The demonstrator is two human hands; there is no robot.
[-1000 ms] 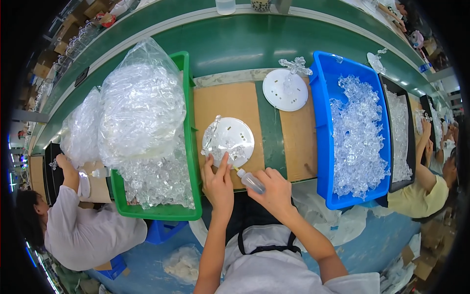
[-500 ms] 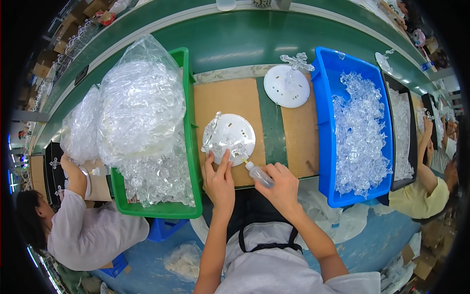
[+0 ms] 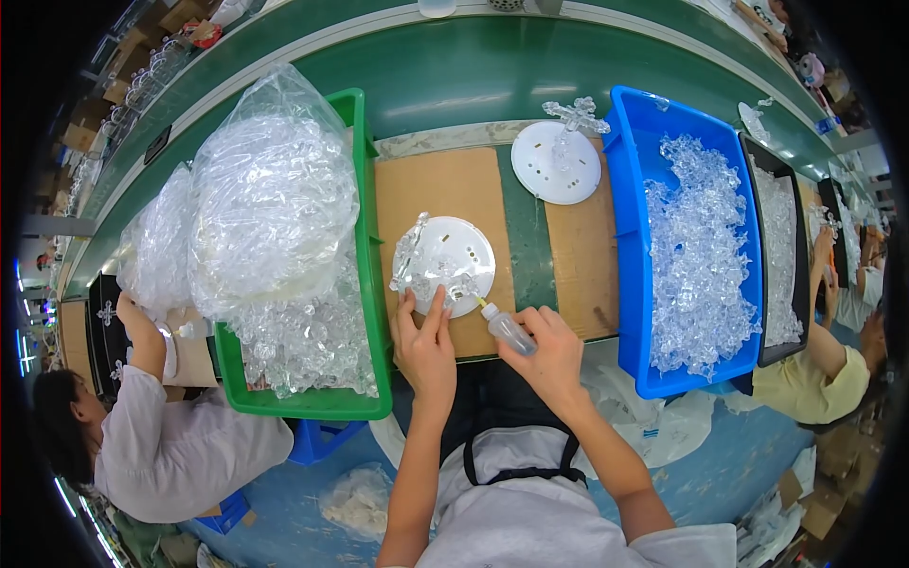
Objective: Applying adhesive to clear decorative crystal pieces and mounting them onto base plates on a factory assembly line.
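Observation:
In front of me a round white disc (image 3: 462, 248) with small slots lies on cardboard. A clear plastic ornament piece (image 3: 408, 257), apparently cross-shaped, lies tilted over its left and near side. My left hand (image 3: 426, 358) grips the piece's near end between thumb and fingers, partly covering it. My right hand (image 3: 549, 355) is closed around a small translucent squeeze bottle (image 3: 512, 333). The bottle's thin yellowish tip points up and left, close to the clear piece's right end; whether they touch I cannot tell. Farther back stands another white disc (image 3: 543, 170) with a clear cross (image 3: 576, 115) upright on it.
At left, a green bin (image 3: 383, 379) holds clear plastic parts under a large filled plastic bag (image 3: 275, 208). A blue bin (image 3: 630, 246) of clear pieces stands at right, beside a black tray (image 3: 800, 256). Co-workers sit on both sides.
My right hand and the bottle have shifted slightly right, and the bottle's tip has drawn a little away from the disc. My left hand stays nearly in place.

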